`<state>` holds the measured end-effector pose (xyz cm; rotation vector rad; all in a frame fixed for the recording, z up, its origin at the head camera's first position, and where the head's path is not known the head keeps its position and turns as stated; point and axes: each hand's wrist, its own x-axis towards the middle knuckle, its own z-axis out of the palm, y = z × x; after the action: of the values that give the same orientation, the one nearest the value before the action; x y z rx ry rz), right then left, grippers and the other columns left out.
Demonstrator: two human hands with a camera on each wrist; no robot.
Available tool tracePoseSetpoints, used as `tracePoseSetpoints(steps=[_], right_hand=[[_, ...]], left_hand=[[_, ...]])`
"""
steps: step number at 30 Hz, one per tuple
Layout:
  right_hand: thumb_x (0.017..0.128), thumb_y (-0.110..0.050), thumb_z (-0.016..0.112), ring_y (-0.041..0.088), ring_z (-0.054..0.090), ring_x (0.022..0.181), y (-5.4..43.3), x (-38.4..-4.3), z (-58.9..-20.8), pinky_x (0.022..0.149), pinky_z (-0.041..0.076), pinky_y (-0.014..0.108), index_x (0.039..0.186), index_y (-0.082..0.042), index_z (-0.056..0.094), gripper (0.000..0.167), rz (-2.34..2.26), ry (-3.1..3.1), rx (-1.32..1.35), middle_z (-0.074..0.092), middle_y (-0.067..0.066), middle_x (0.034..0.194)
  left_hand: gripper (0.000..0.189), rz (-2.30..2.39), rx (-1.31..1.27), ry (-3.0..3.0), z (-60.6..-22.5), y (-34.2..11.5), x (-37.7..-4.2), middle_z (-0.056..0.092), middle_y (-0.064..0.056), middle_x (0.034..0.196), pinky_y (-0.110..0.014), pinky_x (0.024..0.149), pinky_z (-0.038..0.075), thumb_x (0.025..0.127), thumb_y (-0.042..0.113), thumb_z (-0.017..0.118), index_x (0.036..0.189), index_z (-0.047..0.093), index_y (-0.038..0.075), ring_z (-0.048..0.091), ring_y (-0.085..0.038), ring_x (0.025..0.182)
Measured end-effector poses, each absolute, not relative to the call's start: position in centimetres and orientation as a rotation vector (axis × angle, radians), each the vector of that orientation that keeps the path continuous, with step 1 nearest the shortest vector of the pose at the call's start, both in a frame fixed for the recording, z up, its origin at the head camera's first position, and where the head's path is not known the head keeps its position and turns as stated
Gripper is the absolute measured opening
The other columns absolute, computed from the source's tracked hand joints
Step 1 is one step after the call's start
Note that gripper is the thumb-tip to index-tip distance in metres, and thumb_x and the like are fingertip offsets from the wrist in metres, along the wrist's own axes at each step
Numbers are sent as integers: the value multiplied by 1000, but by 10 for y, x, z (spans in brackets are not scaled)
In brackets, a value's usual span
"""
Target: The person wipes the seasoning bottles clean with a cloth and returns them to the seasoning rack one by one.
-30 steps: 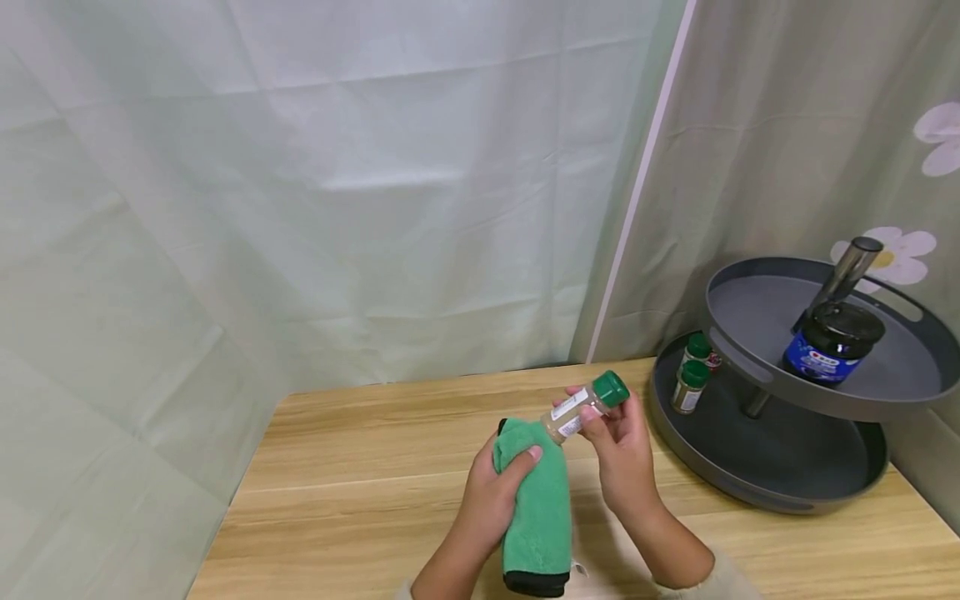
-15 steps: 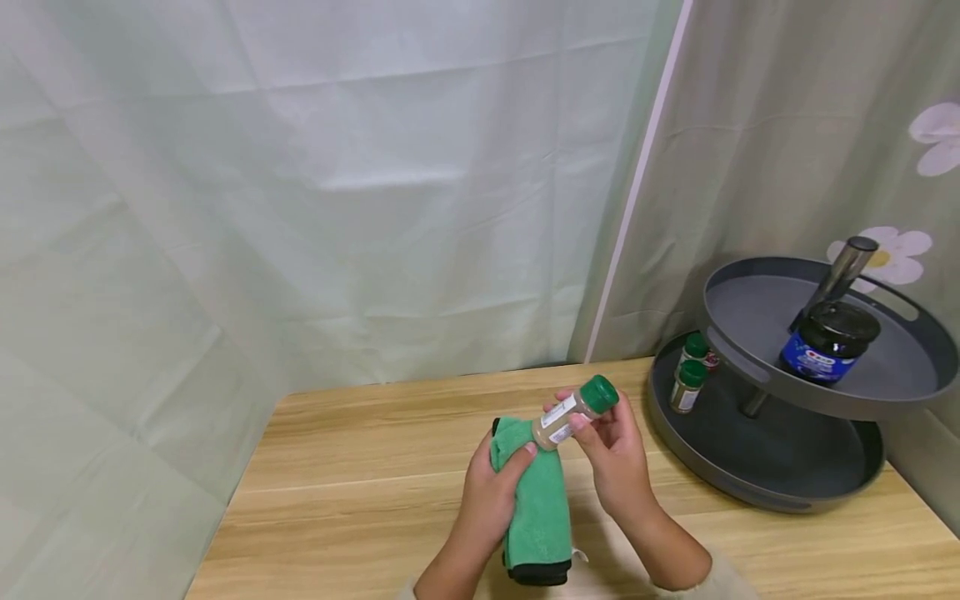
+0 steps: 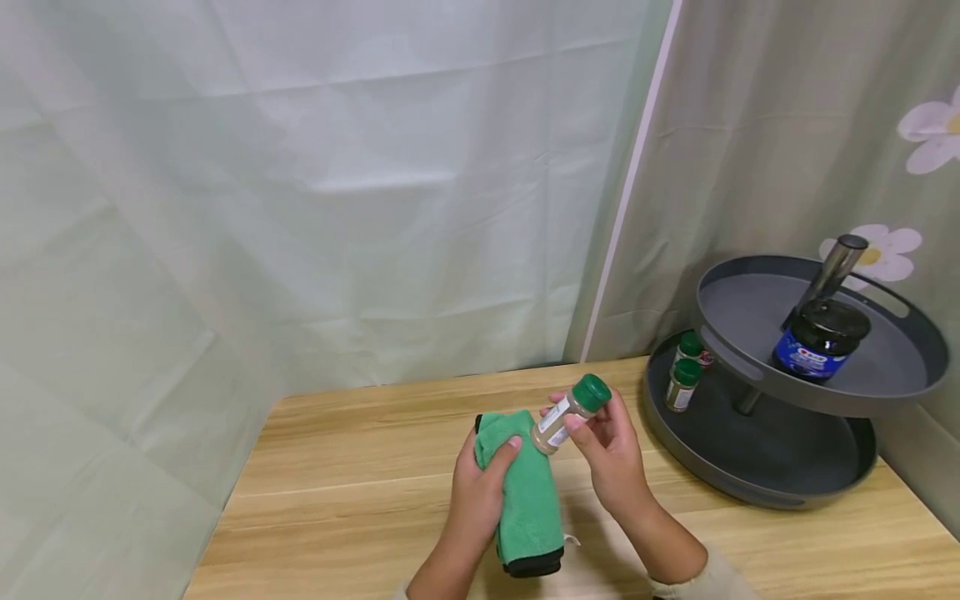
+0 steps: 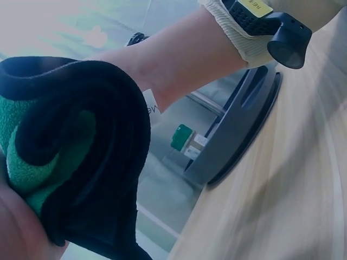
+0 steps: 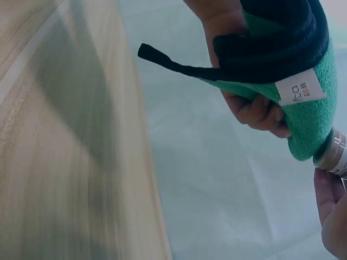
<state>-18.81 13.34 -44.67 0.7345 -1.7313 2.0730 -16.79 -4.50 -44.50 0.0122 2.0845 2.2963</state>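
Note:
A folded green cloth with black edging is gripped by my left hand, thumb on top and fingers beneath. My right hand holds a spice jar with a green cap, tilted, thumb on its near side. The jar's base touches or nearly touches the cloth's upper end. In the right wrist view, curled left fingers show under the cloth, beside the jar's base. The left wrist view shows the cloth's rolled black edge up close.
A grey two-tier turntable stands at the right of the wooden table. Green-capped jars sit on its lower tier. A dark jar with a blue label is on the upper tier. Curtains hang behind.
The jar has shifted slightly left and turned a little more upright in my right hand. The cloth and left hand have moved slightly left and up. The head view has panned slightly right.

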Motion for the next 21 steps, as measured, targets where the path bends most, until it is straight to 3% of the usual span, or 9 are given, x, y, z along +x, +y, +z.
tracePoseSetpoints(steps=[16, 21], right_hand=[[100, 11, 49, 24, 68, 115, 133, -191, -446, 98, 55, 27, 135, 14, 32, 39, 2022, -1644, 760, 65, 6, 127], [100, 9, 49, 24, 68, 117, 132, -190, -445, 101, 54, 28, 135, 14, 30, 40, 2050, -1632, 744, 64, 5, 129]], left_hand=[[40, 2261, 105, 2030, -446, -46, -167, 66, -5, 100, -33, 80, 59, 97, 30, 67, 126, 54, 6, 68, -18, 88], [39, 2216, 140, 2032, -448, -44, -167, 66, -5, 101, -33, 81, 58, 97, 30, 68, 125, 55, 5, 68, -18, 89]])
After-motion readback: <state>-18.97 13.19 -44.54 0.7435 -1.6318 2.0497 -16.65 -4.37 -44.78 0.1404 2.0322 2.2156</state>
